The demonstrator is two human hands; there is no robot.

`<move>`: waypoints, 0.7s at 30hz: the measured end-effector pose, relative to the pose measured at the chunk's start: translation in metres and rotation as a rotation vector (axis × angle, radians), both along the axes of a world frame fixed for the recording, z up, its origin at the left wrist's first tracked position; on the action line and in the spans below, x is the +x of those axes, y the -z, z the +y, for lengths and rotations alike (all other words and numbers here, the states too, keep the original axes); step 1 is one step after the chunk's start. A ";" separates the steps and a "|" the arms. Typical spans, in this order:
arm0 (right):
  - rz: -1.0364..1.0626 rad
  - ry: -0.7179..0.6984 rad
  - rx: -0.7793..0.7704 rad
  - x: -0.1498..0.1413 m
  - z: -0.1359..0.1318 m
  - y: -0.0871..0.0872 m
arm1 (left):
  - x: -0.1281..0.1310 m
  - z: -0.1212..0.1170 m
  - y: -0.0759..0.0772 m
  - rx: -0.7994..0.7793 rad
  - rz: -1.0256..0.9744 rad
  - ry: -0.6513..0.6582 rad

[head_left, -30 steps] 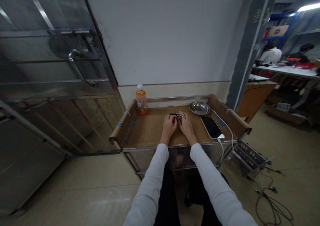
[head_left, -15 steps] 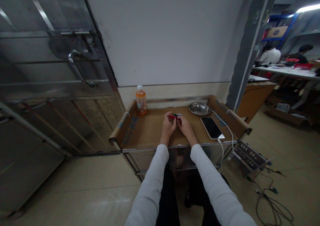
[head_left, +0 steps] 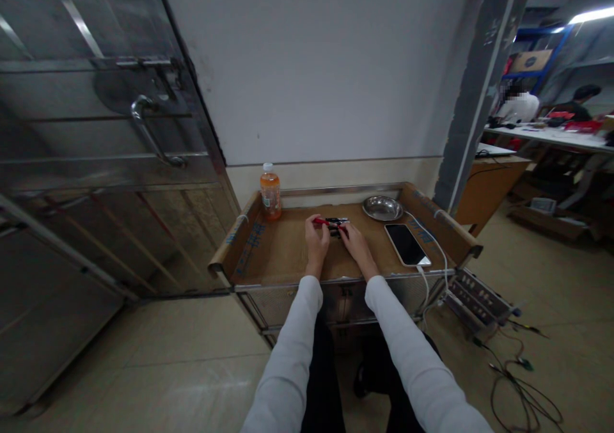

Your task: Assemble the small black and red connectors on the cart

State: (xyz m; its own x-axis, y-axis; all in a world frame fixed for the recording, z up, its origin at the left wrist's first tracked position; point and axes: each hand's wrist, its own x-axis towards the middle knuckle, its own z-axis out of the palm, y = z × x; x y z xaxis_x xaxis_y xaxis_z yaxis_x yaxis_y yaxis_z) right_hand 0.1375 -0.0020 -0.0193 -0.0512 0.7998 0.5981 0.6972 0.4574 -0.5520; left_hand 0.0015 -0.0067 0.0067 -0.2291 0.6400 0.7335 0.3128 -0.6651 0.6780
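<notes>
My left fingers [head_left: 309,226] pinch a slim red object [head_left: 321,220]; my right fingers [head_left: 349,230] close around a red piece [head_left: 341,228], near dark slim items [head_left: 338,220] on the surface [head_left: 290,247].

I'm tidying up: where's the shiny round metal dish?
Right of centre in the head view, the dish sits near the back of the brown cardboard-lined tray, behind the black-screened smartphone.

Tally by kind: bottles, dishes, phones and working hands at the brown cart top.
Clear plastic bottle, orange contents: 1
Round shiny metal dish: 1
Rectangular black-screened phone: 1
Bare hands, left hand and right hand: 2
Total: 5
Uncounted: slim red pieces and dark pieces by the hands, too overlapped.
</notes>
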 end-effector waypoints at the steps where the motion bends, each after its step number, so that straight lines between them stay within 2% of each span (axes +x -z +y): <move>1: -0.007 0.011 -0.001 0.000 0.000 0.000 | -0.001 0.000 0.000 -0.012 -0.026 -0.017; 4: -0.022 0.045 -0.007 -0.002 -0.002 -0.002 | -0.002 0.001 -0.001 -0.058 -0.059 -0.038; 8: -0.040 0.065 -0.016 -0.002 -0.004 -0.004 | -0.002 0.000 -0.001 -0.134 -0.018 0.011; 14: -0.023 0.132 0.004 -0.002 -0.005 -0.004 | -0.002 -0.002 0.000 -0.143 0.003 0.002; 17: -0.028 0.177 0.009 -0.002 -0.006 -0.005 | -0.002 -0.001 0.003 -0.187 0.111 0.082; 21: -0.031 0.218 0.009 -0.001 -0.007 -0.007 | -0.002 -0.003 0.004 -0.222 0.372 0.205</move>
State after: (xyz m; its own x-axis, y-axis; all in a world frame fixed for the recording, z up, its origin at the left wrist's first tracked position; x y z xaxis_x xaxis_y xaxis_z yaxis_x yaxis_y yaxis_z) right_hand 0.1360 -0.0094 -0.0120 0.1042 0.7888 0.6058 0.7968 0.2983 -0.5254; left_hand -0.0006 -0.0095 0.0028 0.1705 0.7952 0.5819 0.4387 -0.5900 0.6778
